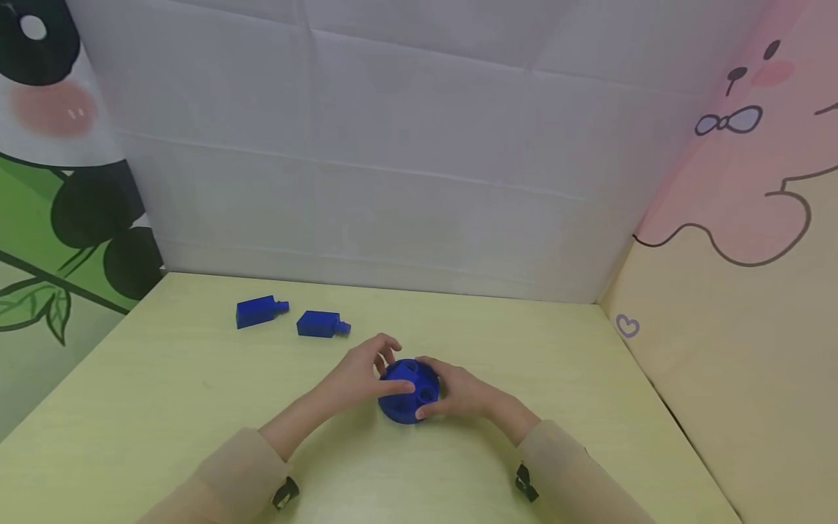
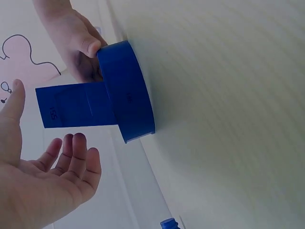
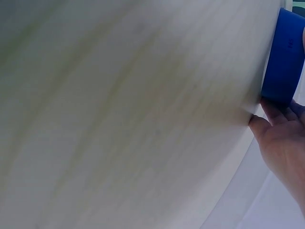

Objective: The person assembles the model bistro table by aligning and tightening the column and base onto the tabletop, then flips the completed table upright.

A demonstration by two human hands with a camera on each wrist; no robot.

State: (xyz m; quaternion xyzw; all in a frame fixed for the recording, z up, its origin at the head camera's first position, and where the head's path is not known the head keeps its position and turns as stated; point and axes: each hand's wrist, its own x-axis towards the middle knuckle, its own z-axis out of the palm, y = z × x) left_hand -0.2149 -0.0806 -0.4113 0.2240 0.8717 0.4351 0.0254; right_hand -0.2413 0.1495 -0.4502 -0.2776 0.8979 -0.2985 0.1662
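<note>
In the head view I see the right hand [image 1: 461,393] gripping the blue base [image 1: 401,413] on the desk [image 1: 196,407]; two loose blocks [image 1: 318,324] lie beyond, leftward. In the left wrist view, the left hand [image 2: 45,183] spreads its fingers around an upright block [image 2: 78,105] in the base, not touching it. In the right wrist view, the right fingers [image 3: 271,114] meet the base's edge.

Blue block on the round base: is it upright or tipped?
Upright: in the left wrist view, the blue block rises from the round base.
</note>
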